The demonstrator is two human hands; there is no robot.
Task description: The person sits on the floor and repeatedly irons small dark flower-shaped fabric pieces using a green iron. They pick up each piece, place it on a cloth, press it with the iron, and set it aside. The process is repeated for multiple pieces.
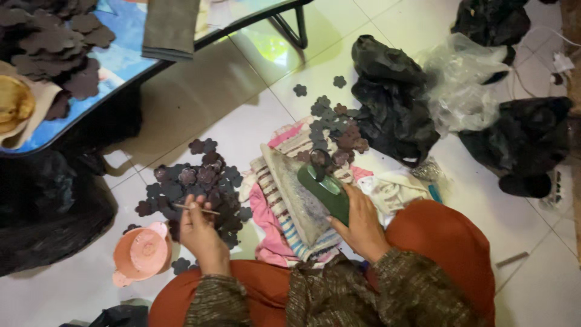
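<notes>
My right hand [363,227] grips the green handle of a clothes iron [302,194], which rests on a stack of folded striped and pink cloths [272,227] on the floor. My left hand [198,229] pinches a thin wooden stick [196,208] over a pile of dark flower-shaped fabric cutouts [193,184]. Another heap of the same cutouts [336,130] lies beyond the iron's tip. My knees in orange cloth frame the bottom of the view.
A pink lidded bowl [142,253] sits on the tiled floor at the left. A low blue table [121,60] at the upper left carries more dark cutouts [51,42]. Black bags [390,97] and a clear plastic bag [463,85] crowd the right.
</notes>
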